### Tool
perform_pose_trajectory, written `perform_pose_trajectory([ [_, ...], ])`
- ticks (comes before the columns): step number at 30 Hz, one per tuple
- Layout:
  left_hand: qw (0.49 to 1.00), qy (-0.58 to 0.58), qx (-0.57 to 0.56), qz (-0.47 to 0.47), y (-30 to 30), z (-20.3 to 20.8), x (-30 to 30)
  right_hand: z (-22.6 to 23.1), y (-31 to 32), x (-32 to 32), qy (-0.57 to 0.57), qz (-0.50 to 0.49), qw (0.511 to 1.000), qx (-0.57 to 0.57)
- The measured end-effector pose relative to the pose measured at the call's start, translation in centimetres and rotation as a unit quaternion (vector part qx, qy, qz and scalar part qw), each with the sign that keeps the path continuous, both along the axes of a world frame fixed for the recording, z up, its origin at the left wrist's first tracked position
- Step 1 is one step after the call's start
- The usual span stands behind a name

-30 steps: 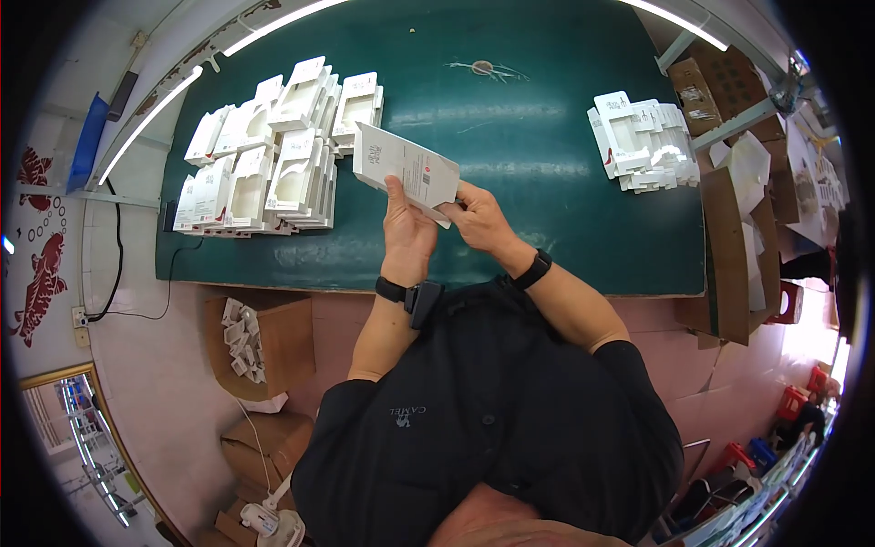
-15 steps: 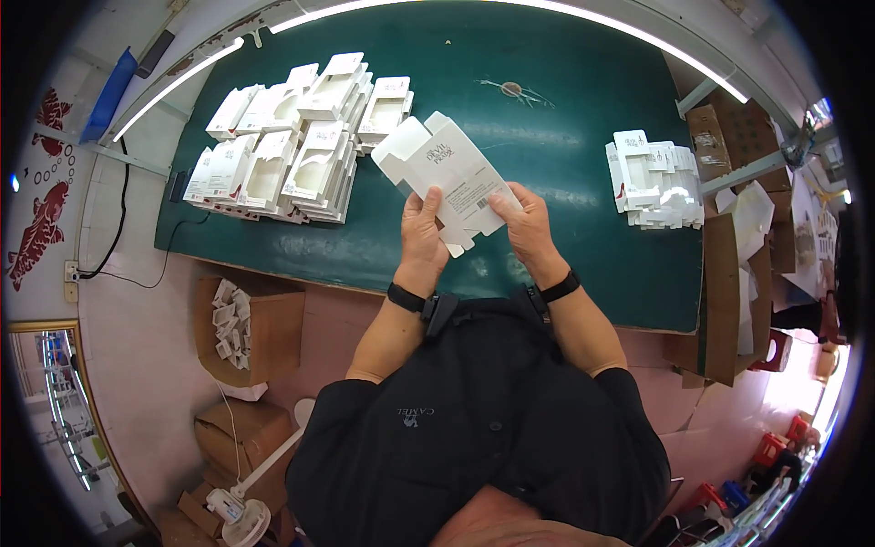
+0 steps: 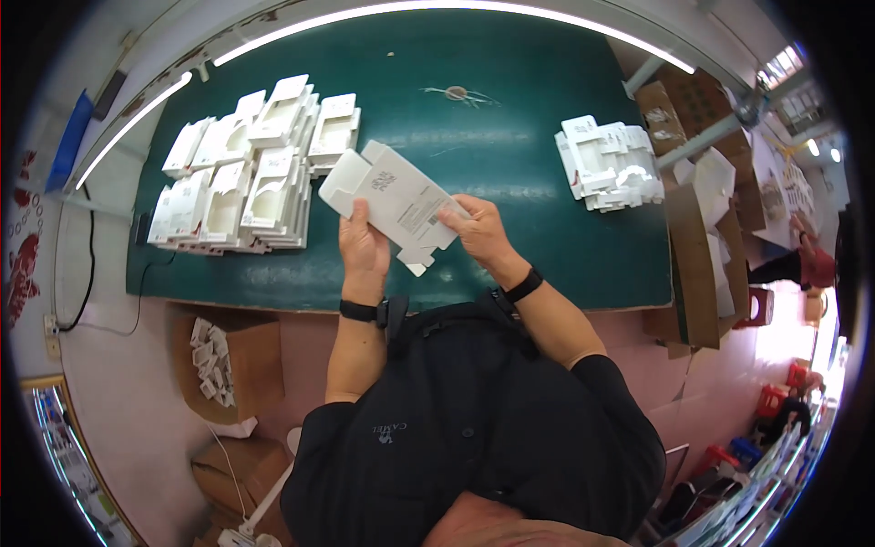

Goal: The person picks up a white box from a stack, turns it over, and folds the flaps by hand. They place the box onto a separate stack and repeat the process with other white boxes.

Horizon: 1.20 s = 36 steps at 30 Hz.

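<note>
A white printed folding carton [image 3: 398, 202], pressed nearly flat with its end flaps sticking out, is held above the near part of the green table [image 3: 492, 155]. My left hand [image 3: 365, 246] grips its left lower edge, thumb on the printed face. On the opposite side, my right hand [image 3: 480, 232] pinches the edge, with the thumb over the face near the barcode. The carton lies slanted between the hands, its upper flaps pointing to the far left. The fingers behind it are mostly hidden.
Stacked white boxes with cut-out windows [image 3: 273, 187] fill the table's left part. A smaller pile of white cartons [image 3: 606, 164] lies at the right. Cardboard boxes [image 3: 697, 264] stand beyond the right edge. Below the left edge, an open cardboard box [image 3: 251, 360] holds white pieces.
The whole view has shifted, so the table and piles appear further left and slightly lower. Both hands still hold the carton, which is tilted a little more.
</note>
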<state>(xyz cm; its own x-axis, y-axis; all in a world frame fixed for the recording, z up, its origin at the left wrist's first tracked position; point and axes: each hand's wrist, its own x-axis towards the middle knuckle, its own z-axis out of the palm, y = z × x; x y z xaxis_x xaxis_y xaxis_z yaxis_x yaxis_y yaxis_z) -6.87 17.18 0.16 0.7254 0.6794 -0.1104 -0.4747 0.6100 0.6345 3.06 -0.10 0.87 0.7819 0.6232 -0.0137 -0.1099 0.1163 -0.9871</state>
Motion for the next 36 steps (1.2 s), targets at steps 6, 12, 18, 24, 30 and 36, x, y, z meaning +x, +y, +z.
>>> perform_pose_trajectory([
  [6, 0.978, 0.194, 0.076, 0.001, -2.1, 0.7, -1.0, 1.7, -0.3, -0.2, -0.137, -0.119, 0.983, -0.03],
  [12, 0.979, 0.138, 0.056, -0.142, -4.9, 1.2, 0.0, 0.4, -0.8, -1.5, -0.451, -0.059, 0.887, -0.082],
  [18, 0.985, 0.125, 0.047, -0.107, -4.3, -1.7, 0.2, 0.7, -2.8, -1.4, -0.488, 0.041, 0.87, -0.063],
  [24, 0.987, 0.101, 0.037, -0.119, -5.5, -1.5, 0.5, -2.4, -6.0, 1.1, -0.142, -0.102, 0.98, -0.094],
  [30, 0.974, 0.122, 0.017, -0.192, -6.2, -2.0, 0.6, -3.0, -7.2, 1.3, 0.145, -0.005, 0.989, -0.023],
  [36, 0.95, 0.261, 0.029, -0.172, -4.5, -4.4, -1.1, -7.8, -12.1, 8.2, 0.077, -0.147, 0.982, -0.085],
])
